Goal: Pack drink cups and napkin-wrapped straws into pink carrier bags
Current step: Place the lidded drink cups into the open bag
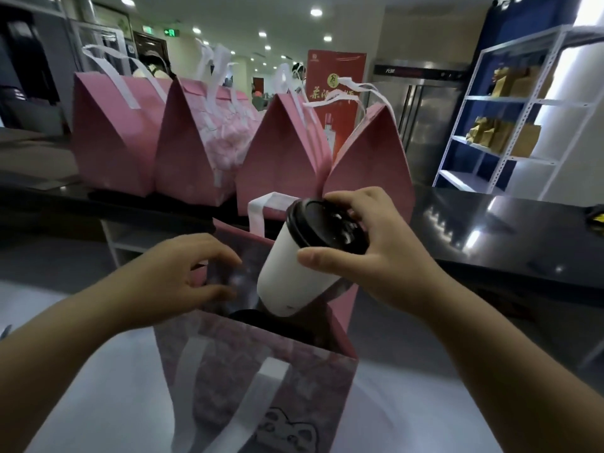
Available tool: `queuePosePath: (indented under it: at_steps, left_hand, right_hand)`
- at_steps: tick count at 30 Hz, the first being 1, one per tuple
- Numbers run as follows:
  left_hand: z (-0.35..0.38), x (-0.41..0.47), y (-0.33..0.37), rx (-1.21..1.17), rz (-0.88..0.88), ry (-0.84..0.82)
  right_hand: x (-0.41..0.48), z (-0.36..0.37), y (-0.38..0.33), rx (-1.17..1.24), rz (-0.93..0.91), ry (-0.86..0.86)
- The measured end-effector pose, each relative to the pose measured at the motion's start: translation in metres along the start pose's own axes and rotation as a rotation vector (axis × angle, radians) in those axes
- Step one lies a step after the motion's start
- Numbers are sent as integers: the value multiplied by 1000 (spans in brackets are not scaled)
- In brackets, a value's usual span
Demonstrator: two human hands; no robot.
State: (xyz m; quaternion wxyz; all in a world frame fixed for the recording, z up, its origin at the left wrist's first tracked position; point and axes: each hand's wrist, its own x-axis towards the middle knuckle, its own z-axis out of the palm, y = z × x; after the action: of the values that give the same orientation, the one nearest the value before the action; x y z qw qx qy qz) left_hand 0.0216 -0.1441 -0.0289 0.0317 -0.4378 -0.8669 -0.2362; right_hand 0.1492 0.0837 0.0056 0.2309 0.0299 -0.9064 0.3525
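Nearest you, the open pink bag (255,380) is about to take a cup.

Your open pink bag stands at the near edge with its mouth wide. On the black counter (490,223) beyond it, a row of closed pink bags (114,138) stands with tops folded shut, so much of the packing looks done. Your right hand (376,253) grips the white cup (294,276) by its black lid, fingers over the top and thumb on the wall. The cup is tilted, its base just over the bag's mouth and not yet inside. Your left hand (183,276) curls around the bag's left rim, holding it open. A dark lid (248,317) shows low inside, likely a cup already packed. I judge this bag half filled: lower the cup beside that lid, then add a napkin-wrapped straw, none of which is in view.
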Motion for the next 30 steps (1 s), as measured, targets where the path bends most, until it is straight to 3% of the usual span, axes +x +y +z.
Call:
queuePosePath:
  at_steps: [11, 15, 22, 26, 30]
  left_hand:
    - [1, 18, -28, -16, -97, -420]
    - [7, 18, -20, -44, -101, -475]
    - [12, 14, -6, 21, -150, -563]
    - [13, 14, -4, 21, -137, -573]
    - [16, 14, -9, -11, -112, -580]
  right_hand:
    - [24, 40, -2, -546, 43, -511]
    - [27, 46, 0, -659, 3, -609]
    - [21, 47, -7, -864, -238, -720]
    - [21, 51, -4, -864, -133, -856]
    - [25, 66, 8, -868, -49, -880]
